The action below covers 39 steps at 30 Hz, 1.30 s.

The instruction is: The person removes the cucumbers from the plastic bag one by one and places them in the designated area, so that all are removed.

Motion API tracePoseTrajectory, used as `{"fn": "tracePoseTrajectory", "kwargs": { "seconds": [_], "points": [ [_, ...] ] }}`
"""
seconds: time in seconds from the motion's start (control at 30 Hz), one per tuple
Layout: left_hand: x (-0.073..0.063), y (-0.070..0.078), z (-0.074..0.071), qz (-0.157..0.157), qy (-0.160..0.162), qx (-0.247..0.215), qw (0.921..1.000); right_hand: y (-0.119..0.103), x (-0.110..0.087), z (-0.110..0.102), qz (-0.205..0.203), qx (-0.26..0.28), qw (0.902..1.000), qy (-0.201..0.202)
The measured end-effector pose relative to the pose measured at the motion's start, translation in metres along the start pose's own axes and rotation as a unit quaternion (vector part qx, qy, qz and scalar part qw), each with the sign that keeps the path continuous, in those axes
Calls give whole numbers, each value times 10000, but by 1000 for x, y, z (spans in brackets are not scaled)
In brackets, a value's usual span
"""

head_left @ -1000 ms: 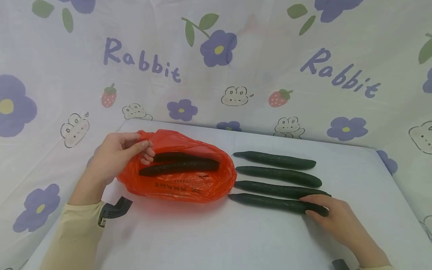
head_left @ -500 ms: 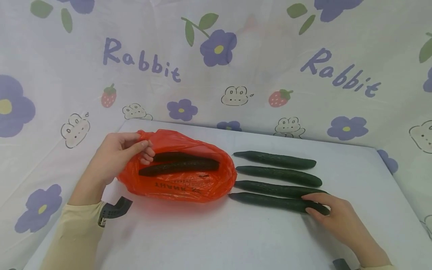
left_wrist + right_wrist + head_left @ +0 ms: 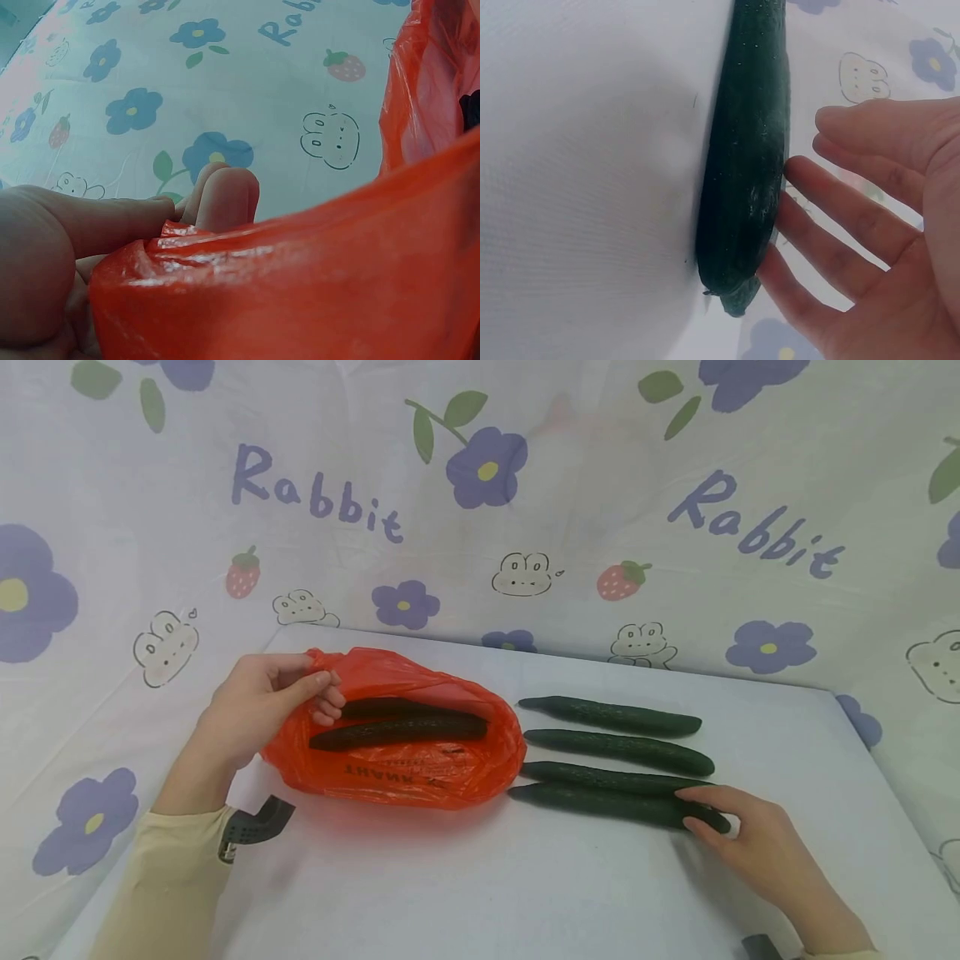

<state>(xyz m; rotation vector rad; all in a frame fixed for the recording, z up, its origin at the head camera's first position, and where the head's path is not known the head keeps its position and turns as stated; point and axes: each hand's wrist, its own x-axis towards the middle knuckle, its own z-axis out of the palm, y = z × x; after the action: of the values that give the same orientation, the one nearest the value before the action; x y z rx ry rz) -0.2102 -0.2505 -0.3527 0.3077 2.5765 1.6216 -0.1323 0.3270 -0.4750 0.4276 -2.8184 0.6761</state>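
My left hand (image 3: 262, 702) pinches the rim of a red plastic bag (image 3: 420, 777) at its far left side; the left wrist view shows the film (image 3: 300, 285) gathered between thumb and fingers. The bag lies with its mouth open, and two dark cucumbers (image 3: 405, 732) are inside it. My right hand (image 3: 750, 835) is at the right end of the nearest cucumber (image 3: 592, 802) of a row on the table. In the right wrist view its fingers (image 3: 847, 210) are loosely straight, their tips at the cucumber's side, with the thumb apart from it.
Behind the nearest cucumber lie three more: one close alongside it (image 3: 600, 777), one in the middle (image 3: 615, 751) and one at the back (image 3: 611, 714). They stand on a white table (image 3: 450, 893). A patterned cloth (image 3: 570, 485) hangs behind the table.
The nearest cucumber has shifted slightly back, closing the gap to the one behind it. My right hand has moved slightly right. The left hand and the bag have stayed put.
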Motion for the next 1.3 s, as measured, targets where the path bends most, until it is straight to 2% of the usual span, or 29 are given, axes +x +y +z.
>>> {"fn": "tracePoseTrajectory", "kwargs": {
  "seconds": [0.1, 0.4, 0.73, 0.9, 1.1, 1.3],
  "points": [
    [0, 0, 0, -10, -6, -15, 10000, 0, 0, -1, -63, 45, 9999, 89],
    [0, 2, 0, 16, -19, -11, 10000, 4, 4, -4, -688, 157, 9951, 699],
    [0, 3, 1, -72, -24, 134, 9999, -11, 23, -14, -930, 439, 9878, 1167],
    [-1, 2, 1, -50, -13, 108, 9999, -21, 37, -17, -1138, 579, 9849, 1173],
    [-1, 1, 0, 43, -11, -28, 10000, -37, 54, -17, -1186, 755, 9843, 1067],
    [-1, 1, 0, 103, 22, -37, 9999, -55, 74, -14, -1542, 1007, 9771, 1066]
  ]
}}
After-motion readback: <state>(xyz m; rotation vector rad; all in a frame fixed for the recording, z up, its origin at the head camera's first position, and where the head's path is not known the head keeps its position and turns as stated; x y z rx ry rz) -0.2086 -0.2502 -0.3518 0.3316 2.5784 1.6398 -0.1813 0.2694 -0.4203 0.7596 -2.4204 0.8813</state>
